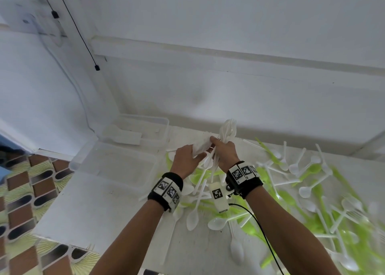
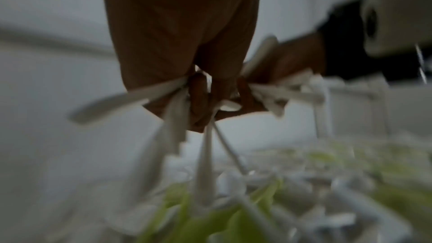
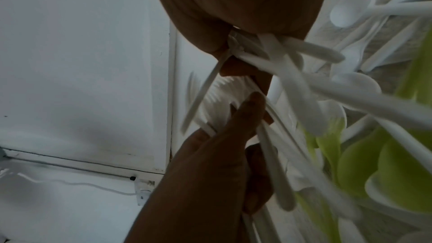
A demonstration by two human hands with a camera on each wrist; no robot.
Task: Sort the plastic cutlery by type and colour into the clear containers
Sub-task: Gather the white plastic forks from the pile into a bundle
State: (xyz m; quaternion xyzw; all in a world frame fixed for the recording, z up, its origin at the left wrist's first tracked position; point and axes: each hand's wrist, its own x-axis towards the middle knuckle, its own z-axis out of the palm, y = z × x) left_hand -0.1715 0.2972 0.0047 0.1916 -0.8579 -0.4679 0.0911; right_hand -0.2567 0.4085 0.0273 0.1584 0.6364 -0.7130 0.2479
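Table (image 1: 116, 208): white top, running from the lower middle of the head view up to the wall.
Cutlery pile (image 1: 302, 191): white and green spoons, forks and knives strewn loose over the table from 3 to 5 o'clock of the hands, some reaching under both wrists.
Near container (image 1: 116, 166): clear plastic, at 9 o'clock of the left hand; what it holds cannot be made out.
Far container (image 1: 137, 131): clear plastic, at 10 o'clock of the hands, by the wall corner, just beyond the near one – a few white pieces (image 1: 125, 136) lie inside.
Right hand (image 1: 226, 154): fingers curled round a bunch of white forks (image 1: 228, 129), tines up at 12 o'clock, handles hanging down below the fist toward the pile.
Left hand (image 1: 187, 160): closed on a second bunch of white cutlery (image 1: 201, 144) – flat handles fanning out toward 1 o'clock; the type is not clear from the head view. In the right wrist view its fingers (image 3: 243, 117) press along white handles, with fork tines showing behind them.
Contact: the two hands meet above the pile, fingertips touching, the bunches side by side.
Wrist bands: black strap with square black-and-white markers on each wrist – left (image 1: 166, 189), right (image 1: 243, 173).
Left wrist view: blurred; it shows only white handles pinched in dark fingers, over green and white cutlery below.
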